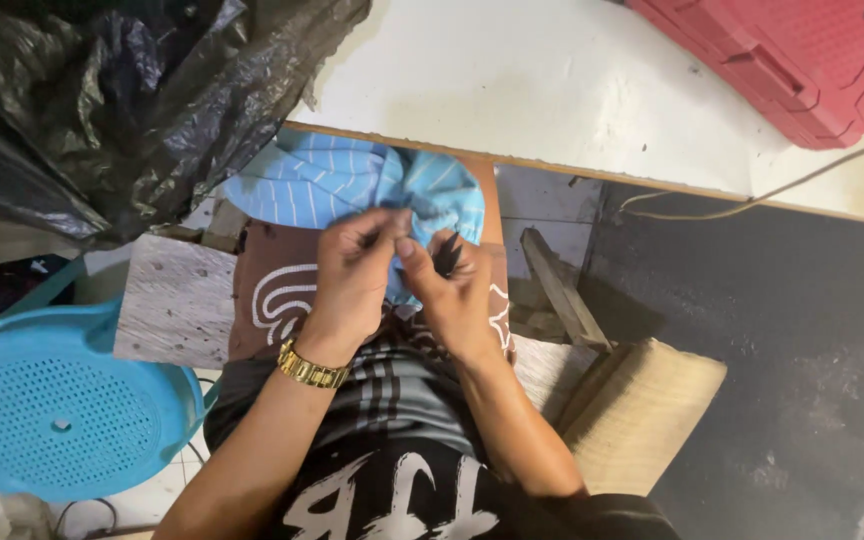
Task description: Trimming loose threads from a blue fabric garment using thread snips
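Both hands are up on the lap, left hand (352, 275) pinching the blue striped cloth (337, 180), right hand (452, 290) closed on what looks like small black snips (449, 255).

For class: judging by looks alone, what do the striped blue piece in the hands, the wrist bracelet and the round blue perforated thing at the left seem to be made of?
Striped blue piece: soft woven cloth, matte; it bunches and folds where the left hand and right hand pinch it.
Bracelet: probably metal, gold-coloured and shiny, in links.
Perforated round thing: likely moulded plastic, smooth with even holes.
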